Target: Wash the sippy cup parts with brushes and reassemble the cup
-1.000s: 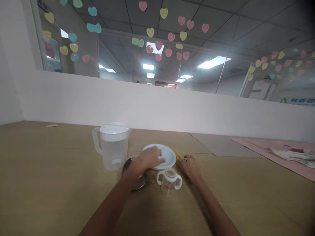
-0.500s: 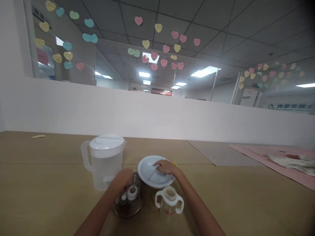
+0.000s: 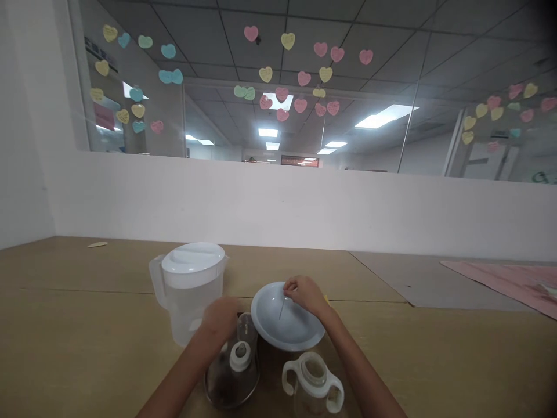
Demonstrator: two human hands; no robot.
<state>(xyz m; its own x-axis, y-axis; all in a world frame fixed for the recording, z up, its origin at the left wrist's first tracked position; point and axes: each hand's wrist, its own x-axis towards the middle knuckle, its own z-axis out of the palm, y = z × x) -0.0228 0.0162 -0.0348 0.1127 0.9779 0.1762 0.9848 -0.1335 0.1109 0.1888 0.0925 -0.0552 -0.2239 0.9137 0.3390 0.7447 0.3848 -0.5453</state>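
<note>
Rod, thin one: where?

Pinched in R hand's fingertips, slanting down over white bowl.

And L hand?

Blurry, by metal tray w/ bottle nipple & clear cap, nr lidded pitcher; can't tell if fingers grip. Two-handled baby bottle, open top, just in front of bowl.

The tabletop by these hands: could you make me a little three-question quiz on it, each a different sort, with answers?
1. Multiple choice: what does the right hand hold over the white bowl?
a) an apple
b) a thin, straight item
c) a towel
2. True or false: the clear pitcher has its white lid on.
3. Fill in the blank: the clear bottle nearest the camera has ___ white handles.

Key: 1 b; 2 true; 3 two.
</note>
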